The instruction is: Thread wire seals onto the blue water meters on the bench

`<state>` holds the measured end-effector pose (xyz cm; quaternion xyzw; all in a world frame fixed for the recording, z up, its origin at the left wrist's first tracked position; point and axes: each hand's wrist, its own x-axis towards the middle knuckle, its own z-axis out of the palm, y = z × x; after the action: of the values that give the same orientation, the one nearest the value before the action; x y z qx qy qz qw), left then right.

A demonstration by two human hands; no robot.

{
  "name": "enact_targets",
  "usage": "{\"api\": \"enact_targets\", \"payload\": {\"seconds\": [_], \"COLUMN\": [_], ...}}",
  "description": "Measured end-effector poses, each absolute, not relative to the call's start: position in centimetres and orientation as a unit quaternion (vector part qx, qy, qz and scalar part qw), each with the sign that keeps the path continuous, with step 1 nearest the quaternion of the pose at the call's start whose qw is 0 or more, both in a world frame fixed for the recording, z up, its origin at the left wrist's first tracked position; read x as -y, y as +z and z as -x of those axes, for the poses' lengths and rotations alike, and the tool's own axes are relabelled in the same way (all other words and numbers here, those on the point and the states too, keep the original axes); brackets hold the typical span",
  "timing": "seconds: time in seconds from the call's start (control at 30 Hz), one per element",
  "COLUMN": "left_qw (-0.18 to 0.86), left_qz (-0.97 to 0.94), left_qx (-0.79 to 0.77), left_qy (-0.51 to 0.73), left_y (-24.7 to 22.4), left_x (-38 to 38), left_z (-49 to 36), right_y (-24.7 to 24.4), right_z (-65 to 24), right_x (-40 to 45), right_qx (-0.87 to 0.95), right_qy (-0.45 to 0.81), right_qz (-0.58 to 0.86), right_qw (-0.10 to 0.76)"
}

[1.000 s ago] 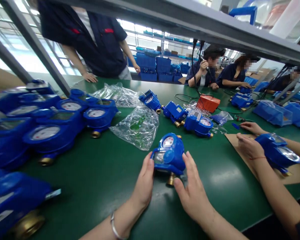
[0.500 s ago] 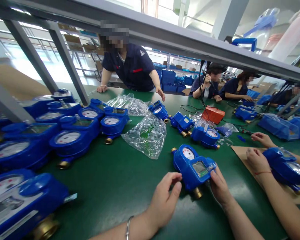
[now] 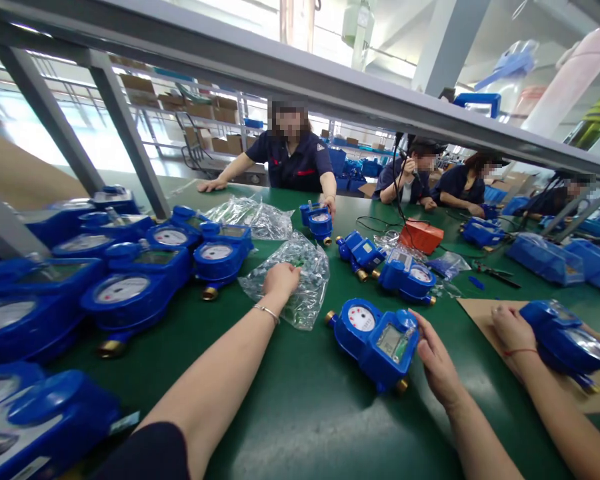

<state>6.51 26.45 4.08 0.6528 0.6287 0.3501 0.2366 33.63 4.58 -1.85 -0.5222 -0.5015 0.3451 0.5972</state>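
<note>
My left hand (image 3: 282, 279) reaches over a clear plastic bag (image 3: 313, 293) lying mid-table; its fingers are closed at a small green piece (image 3: 299, 264) on the bag. Just right of centre, a blue meter (image 3: 375, 340) with a round white dial, a small display window and brass ends rests on the green table (image 3: 300, 413). Along its right side is my right hand (image 3: 436, 353), fingers stretched out and touching the casing.
Several blue meters (image 3: 123, 291) crowd the left side. Across the table a person's hand (image 3: 329, 205) touches another meter (image 3: 320, 223). At right, a neighbour's hand (image 3: 513, 328) is beside a meter on cardboard (image 3: 480, 320). A metal shelf beam (image 3: 300, 70) crosses above.
My left hand has moved from beside the near meter forward and left to the plastic bag. The near meter has turned and shifted slightly left. The person opposite has reached a far meter.
</note>
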Motion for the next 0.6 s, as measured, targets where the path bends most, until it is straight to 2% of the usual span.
{"api": "enact_targets", "payload": {"seconds": [0.17, 0.3, 0.4, 0.5, 0.6], "left_qw": [0.264, 0.325, 0.432, 0.453, 0.472], "left_qz": [-0.644, -0.631, -0.678, -0.743, -0.762], "left_qx": [-0.544, -0.471, -0.416, -0.403, -0.384], "left_qy": [0.470, 0.524, 0.425, 0.285, 0.223], "left_y": [7.6, 10.4, 10.2, 7.9, 5.0], "left_x": [-23.1, -16.8, -10.7, -4.9, -0.9], "left_z": [-6.6, -5.7, -5.8, -7.2, -8.7], "right_y": [0.2, 3.4, 5.1, 5.2, 4.2], "right_z": [-32.6, -29.1, -26.1, -23.6, -22.0], "right_x": [-0.2, 3.1, 4.1, 4.3, 4.5], "right_qx": [0.481, 0.522, 0.575, 0.584, 0.531], "right_qy": [0.132, 0.068, 0.132, 0.276, 0.355], "right_qz": [0.632, 0.620, 0.585, 0.554, 0.535], "right_qw": [0.593, 0.582, 0.556, 0.526, 0.553]}}
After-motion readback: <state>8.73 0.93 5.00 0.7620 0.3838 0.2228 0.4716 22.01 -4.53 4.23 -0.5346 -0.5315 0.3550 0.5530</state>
